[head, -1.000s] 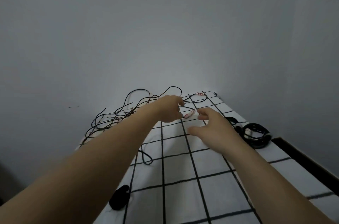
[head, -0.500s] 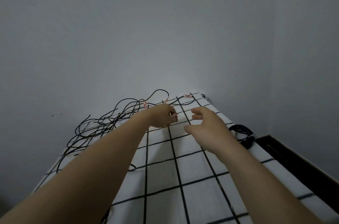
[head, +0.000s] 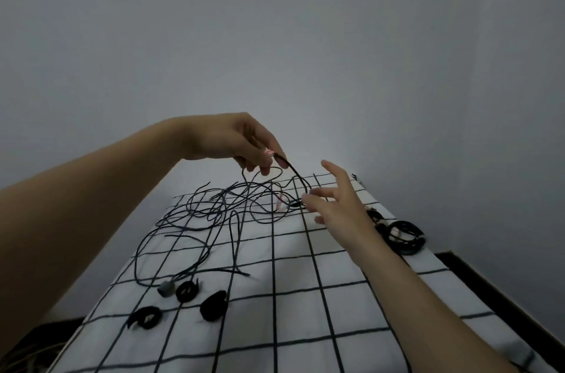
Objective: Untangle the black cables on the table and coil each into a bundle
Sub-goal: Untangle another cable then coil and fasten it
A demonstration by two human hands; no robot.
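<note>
A tangle of thin black cables (head: 220, 210) sprawls over the far left part of the white checked tablecloth (head: 305, 311). My left hand (head: 241, 143) is raised above the tangle and pinches one cable's pink-tipped end, from which the cable hangs down in an arc to the table. My right hand (head: 333, 204) hovers to the right with fingers spread, its fingertips close to that hanging cable near the table. A coiled black cable bundle (head: 403, 236) lies at the right edge.
Three small black strap rolls (head: 186, 291), (head: 214, 305), (head: 145, 316) and a small grey piece (head: 166, 288) lie near the left front. A grey wall stands behind the table. A dark wooden ledge (head: 489, 290) runs along the right side.
My left hand has lifted from the table, pulling a cable end up with it. My right hand has opened wider and shifted right. The view has tilted down, showing the near table.
</note>
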